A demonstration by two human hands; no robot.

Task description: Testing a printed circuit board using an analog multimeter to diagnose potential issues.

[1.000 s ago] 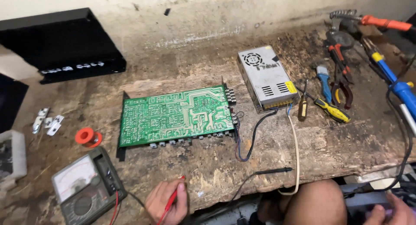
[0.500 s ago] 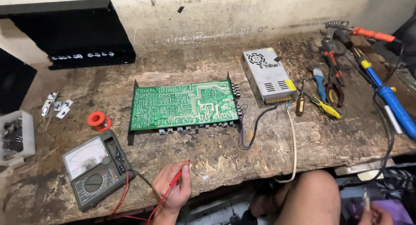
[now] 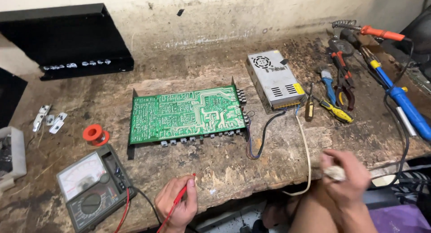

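Observation:
My left hand (image 3: 176,206) grips a red multimeter probe (image 3: 178,198) at the front edge of the worn wooden bench (image 3: 224,161). Its red lead runs left to an analog multimeter (image 3: 92,188). Farther back, a green circuit board (image 3: 186,114) lies solder side up. My right hand (image 3: 343,177), blurred, is closed on a pale plug (image 3: 333,172) at the end of a cream cable (image 3: 306,152) that leads from the silver metal power supply (image 3: 274,79). Blue and black wires link the supply to the board.
A red solder spool (image 3: 94,134) lies left of the board, with small metal brackets (image 3: 49,120) beyond. A black cover (image 3: 63,40) leans on the wall. Screwdrivers, pliers (image 3: 343,82) and a blue soldering iron (image 3: 406,105) crowd the right side. A plastic box (image 3: 11,154) sits far left.
My right hand has come up from below the bench edge with the pale plug. My left hand has kept the red probe. The view has shifted right and down.

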